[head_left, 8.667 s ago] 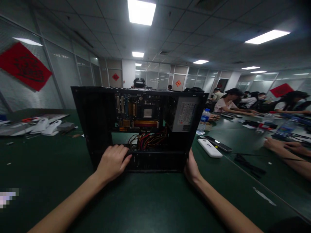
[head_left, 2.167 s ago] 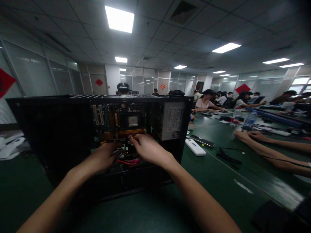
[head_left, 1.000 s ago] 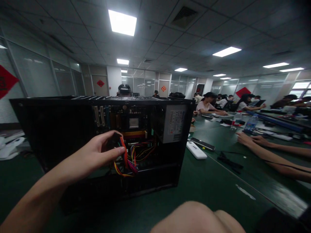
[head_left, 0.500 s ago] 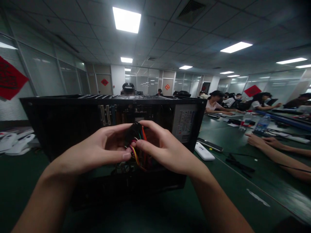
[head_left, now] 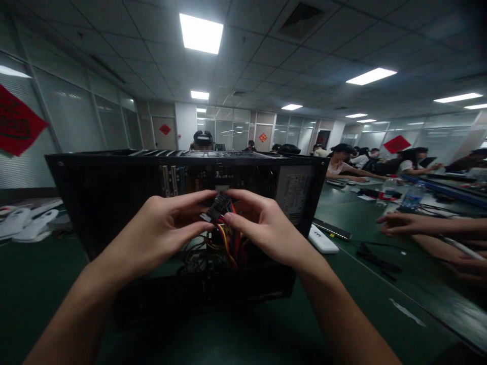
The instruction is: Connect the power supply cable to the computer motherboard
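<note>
An open black computer case (head_left: 106, 203) stands on the green table (head_left: 342, 294), with its motherboard and a grey power supply (head_left: 294, 190) showing inside. In front of the opening, my left hand (head_left: 160, 235) and my right hand (head_left: 262, 228) both pinch a black cable connector (head_left: 216, 207). A bundle of red, yellow and orange wires (head_left: 228, 243) hangs from the connector down into the case.
A white remote (head_left: 322, 239) and a dark phone (head_left: 332, 229) lie right of the case, then a black cable (head_left: 380, 256). Another person's hands (head_left: 395, 223) rest on the table at the right. Water bottles and seated people are further back. White objects (head_left: 26, 225) lie at the left.
Earlier both hands gripped the case's front edge, then reached inside. The left hand pulled the wired connector out, and the right hand joined it. The connector now sits slightly higher between both hands.
</note>
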`<state>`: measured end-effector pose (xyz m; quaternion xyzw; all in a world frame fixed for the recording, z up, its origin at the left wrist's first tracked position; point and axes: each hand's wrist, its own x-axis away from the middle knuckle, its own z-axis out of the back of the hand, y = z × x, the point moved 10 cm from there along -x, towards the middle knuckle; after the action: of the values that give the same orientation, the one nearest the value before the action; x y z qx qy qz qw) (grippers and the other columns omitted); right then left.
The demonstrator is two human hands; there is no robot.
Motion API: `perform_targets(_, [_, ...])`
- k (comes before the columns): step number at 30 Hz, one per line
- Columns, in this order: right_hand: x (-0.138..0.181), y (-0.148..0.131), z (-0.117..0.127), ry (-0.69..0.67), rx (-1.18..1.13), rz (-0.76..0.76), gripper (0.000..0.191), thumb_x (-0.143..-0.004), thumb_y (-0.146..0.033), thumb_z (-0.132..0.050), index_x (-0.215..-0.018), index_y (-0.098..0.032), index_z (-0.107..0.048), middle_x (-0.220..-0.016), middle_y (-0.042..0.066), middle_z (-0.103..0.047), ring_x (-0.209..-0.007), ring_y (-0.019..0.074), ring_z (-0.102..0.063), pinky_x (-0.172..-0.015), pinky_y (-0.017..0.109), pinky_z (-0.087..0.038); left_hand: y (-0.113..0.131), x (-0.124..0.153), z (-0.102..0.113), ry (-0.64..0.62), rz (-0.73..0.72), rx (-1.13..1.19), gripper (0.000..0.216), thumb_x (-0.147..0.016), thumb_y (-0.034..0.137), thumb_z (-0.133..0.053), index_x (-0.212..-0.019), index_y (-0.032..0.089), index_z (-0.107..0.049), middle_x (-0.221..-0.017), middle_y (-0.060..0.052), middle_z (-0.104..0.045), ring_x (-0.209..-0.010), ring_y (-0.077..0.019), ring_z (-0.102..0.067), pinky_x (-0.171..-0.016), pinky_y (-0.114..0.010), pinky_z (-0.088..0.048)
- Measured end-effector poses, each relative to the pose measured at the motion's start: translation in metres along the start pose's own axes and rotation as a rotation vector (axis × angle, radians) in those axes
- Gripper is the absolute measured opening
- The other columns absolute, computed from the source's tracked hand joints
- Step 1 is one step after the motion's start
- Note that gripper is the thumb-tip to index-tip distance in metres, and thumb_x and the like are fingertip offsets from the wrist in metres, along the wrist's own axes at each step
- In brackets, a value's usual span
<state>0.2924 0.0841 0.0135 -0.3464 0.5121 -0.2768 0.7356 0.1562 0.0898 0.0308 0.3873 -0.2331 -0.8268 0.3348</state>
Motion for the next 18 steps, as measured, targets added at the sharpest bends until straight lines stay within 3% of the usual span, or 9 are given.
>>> perform_targets(5, [-0.001,0.006,0.0,0.021,-0.046,-0.045,0.041,-0.088,-0.03,-0.067,-0.127,-0.018,-0.061,-0.107,0.007,-0.074,-0.1,0.0215,-0.07,-0.085,0.033,-0.058,0.014,0.001,0.003,0.034,-0.144,-0.255,0.051,-0.082,0.047,-0.07,-0.128,0.026,-0.067,-0.114,-0.005,-0.075,-0.092,-0.0242,-0.073,-0.081,-0.032,-0.062])
perform_targets(14, [0.0,0.003,-0.001,0.054,-0.071,-0.053,0.045,-0.085,-0.034,-0.07,-0.126,-0.018,-0.06,-0.098,0.005,-0.074,-0.091,0.0201,-0.071,-0.079,0.031,-0.059,0.021,0.003,0.005,0.087,-0.207,-0.314,0.047,-0.081,0.046,-0.07,-0.125,0.029,-0.068,-0.107,-0.004,-0.076,-0.087,-0.022,-0.072,-0.083,-0.031,-0.059])
perform_targets(18, [-0.002,0.004,-0.002,0.068,-0.121,-0.055,0.055,-0.079,-0.039,-0.077,-0.127,-0.018,-0.059,-0.105,0.006,-0.074,-0.096,0.022,-0.071,-0.082,0.033,-0.06,0.023,0.003,0.006,0.141,-0.203,-0.33,0.048,-0.081,0.046,-0.069,-0.124,0.026,-0.068,-0.109,-0.004,-0.076,-0.088,-0.0225,-0.072,-0.084,-0.032,-0.059])
